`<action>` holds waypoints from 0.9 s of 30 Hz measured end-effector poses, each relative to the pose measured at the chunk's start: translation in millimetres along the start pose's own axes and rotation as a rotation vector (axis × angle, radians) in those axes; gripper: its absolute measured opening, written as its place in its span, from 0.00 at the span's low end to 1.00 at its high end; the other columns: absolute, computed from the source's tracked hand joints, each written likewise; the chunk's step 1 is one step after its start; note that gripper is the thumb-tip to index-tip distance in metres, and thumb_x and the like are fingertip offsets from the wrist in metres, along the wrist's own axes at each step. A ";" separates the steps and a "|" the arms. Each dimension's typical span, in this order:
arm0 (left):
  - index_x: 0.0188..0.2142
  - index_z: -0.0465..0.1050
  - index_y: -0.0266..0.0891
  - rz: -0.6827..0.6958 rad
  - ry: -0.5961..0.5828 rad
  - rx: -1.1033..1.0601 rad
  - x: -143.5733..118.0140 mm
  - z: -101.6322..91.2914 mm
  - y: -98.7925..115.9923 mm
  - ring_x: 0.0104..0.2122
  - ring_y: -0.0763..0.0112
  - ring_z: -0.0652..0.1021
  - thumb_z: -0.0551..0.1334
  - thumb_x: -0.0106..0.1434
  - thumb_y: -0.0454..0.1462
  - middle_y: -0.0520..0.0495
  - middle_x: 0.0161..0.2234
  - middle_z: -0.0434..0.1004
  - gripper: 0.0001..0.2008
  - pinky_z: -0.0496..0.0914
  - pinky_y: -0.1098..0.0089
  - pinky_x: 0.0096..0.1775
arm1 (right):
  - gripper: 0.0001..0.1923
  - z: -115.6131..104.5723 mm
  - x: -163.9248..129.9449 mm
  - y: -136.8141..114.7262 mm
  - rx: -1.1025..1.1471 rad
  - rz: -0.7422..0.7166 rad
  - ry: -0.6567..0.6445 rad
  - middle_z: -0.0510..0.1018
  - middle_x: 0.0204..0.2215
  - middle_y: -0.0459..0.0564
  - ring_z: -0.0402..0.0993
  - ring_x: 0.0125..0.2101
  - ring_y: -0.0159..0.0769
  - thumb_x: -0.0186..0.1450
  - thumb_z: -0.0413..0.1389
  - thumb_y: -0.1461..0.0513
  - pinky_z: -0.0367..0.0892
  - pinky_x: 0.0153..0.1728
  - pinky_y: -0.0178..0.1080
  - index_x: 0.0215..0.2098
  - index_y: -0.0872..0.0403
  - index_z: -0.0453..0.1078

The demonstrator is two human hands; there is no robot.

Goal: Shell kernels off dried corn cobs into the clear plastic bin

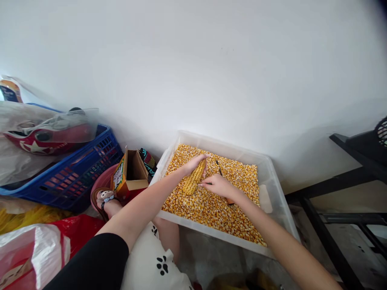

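Both bare arms stretched forward, left hand (195, 163) cupped in a grip, right hand (219, 186) fingers curled, hands close together

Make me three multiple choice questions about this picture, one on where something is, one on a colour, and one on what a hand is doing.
1. Where does the corn cob lie?
A. Over the kernels in the clear tub
B. In the blue crate
C. On the black rack

2. What colour is the crate on the left?
A. Green
B. Blue
C. White

3. What is the left hand doing?
A. Hanging free
B. Holding the cob
C. Resting on the box

Answers:
1 A, the cob sits above the loose kernels inside the tub.
2 B, its lattice walls are blue.
3 B, its fingers wrap the cob's top end while the right hand holds a thin tool against it.
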State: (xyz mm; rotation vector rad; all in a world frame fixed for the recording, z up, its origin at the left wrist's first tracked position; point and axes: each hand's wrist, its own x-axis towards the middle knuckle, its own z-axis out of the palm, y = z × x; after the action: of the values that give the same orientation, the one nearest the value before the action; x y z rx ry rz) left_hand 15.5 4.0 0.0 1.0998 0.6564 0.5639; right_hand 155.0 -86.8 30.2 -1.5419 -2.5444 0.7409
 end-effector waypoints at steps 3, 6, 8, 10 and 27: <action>0.20 0.67 0.38 -0.099 -0.059 -0.023 1.3 -6.5 0.6 0.16 0.70 0.70 0.51 0.58 0.51 0.47 0.15 0.68 0.22 0.68 0.69 0.23 | 0.20 2.4 5.2 11.6 0.091 0.046 0.058 0.77 0.22 0.46 0.66 0.23 0.30 0.66 0.48 0.54 0.54 0.26 0.31 0.31 0.57 0.77; 0.20 0.67 0.38 -0.082 -0.036 -0.044 3.7 -10.4 -0.6 0.16 0.69 0.70 0.50 0.58 0.51 0.47 0.15 0.68 0.22 0.68 0.68 0.24 | 0.20 3.2 2.3 16.7 0.058 0.031 0.113 0.78 0.24 0.46 0.68 0.24 0.30 0.67 0.46 0.53 0.55 0.27 0.31 0.34 0.56 0.77; 0.20 0.67 0.38 -0.063 -0.026 -0.042 5.8 -11.9 -2.4 0.17 0.69 0.71 0.50 0.59 0.51 0.47 0.15 0.69 0.22 0.68 0.68 0.24 | 0.19 4.7 -0.9 14.9 -0.021 0.008 0.157 0.80 0.28 0.48 0.71 0.27 0.31 0.67 0.46 0.54 0.57 0.29 0.31 0.36 0.54 0.77; 0.19 0.67 0.38 -0.051 -0.013 -0.052 7.3 -12.8 -3.9 0.16 0.69 0.71 0.50 0.59 0.51 0.46 0.15 0.69 0.22 0.67 0.68 0.24 | 0.18 6.6 -2.7 10.1 -0.134 0.003 0.192 0.80 0.32 0.49 0.73 0.30 0.32 0.68 0.45 0.56 0.58 0.32 0.32 0.39 0.53 0.76; 0.19 0.66 0.39 -0.067 0.188 -0.078 7.6 -9.3 -5.8 0.15 0.70 0.69 0.53 0.57 0.53 0.48 0.15 0.67 0.21 0.67 0.68 0.23 | 0.19 7.5 -3.8 -18.0 -0.586 0.085 0.107 0.79 0.34 0.54 0.76 0.33 0.37 0.70 0.39 0.60 0.63 0.34 0.34 0.40 0.55 0.72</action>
State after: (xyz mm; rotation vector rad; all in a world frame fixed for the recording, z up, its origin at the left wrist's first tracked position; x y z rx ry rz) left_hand 14.5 13.1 -9.7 0.9556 0.8244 0.6349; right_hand 139.9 -99.5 32.2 -1.7780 -2.7694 -0.1113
